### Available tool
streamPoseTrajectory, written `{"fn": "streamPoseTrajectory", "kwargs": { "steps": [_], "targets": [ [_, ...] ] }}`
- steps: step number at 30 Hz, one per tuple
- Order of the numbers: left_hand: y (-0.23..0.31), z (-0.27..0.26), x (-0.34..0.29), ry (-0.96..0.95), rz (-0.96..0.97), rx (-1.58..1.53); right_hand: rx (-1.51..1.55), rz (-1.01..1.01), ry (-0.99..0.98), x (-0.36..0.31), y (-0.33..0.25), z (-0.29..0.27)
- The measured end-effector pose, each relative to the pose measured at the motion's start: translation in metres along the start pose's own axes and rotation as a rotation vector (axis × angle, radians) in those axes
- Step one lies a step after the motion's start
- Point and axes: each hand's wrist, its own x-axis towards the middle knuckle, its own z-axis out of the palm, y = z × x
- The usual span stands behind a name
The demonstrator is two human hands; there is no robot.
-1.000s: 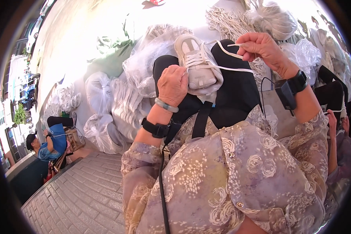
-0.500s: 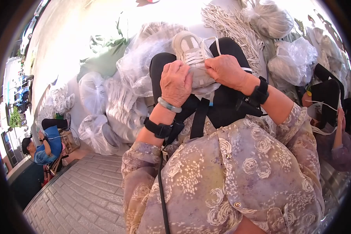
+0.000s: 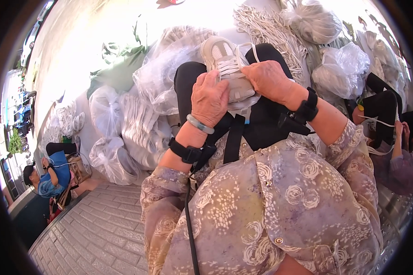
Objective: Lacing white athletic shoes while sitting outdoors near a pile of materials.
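Note:
A beige and white sneaker (image 3: pixel 219 52) rests between my black-clad knees, its toe pointing away from me. White shoelace (image 3: pixel 231 68) crosses its upper, and a loose loop of it rises beside the right knee. My left hand (image 3: pixel 209 98) is closed at the sneaker's left side, fingers curled against the lacing edge; its fingertips are partly hidden. On the other side, my right hand (image 3: pixel 267 81) pinches the lace, with thumb and forefinger together at the right edge of the upper.
Clear plastic bags (image 3: pixel 106 112) and stacked pale shoe parts (image 3: pixel 142 123) lie to the left. A heap of laces (image 3: pixel 273 34) and more tied bags (image 3: pixel 344 68) are at the far right. People sit at both sides: one in blue (image 3: pixel 55 176), one in purple (image 3: pixel 399 169).
Both hands stay at the lacing, with only slight finger movement. The view has shifted a little. At the right, the other person's hands have moved slightly.

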Motion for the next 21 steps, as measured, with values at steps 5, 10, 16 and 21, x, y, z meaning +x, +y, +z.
{"fn": "streamPoseTrajectory", "kwargs": {
  "steps": [5,10,16,21],
  "targets": [
    [0.000,0.001,-0.001,-0.003,-0.003,-0.010,0.017,-0.019,0.154,-0.001,-0.005,-0.001],
    [0.000,0.000,-0.001,-0.023,-0.017,0.010,0.054,-0.056,0.118,-0.002,-0.012,0.005],
    [0.002,0.001,0.000,-0.042,-0.004,0.048,-0.025,-0.057,0.029,0.000,-0.001,0.004],
    [0.002,0.001,-0.001,-0.054,-0.023,0.073,-0.001,-0.059,-0.004,0.005,0.004,0.002]
  ]
}}
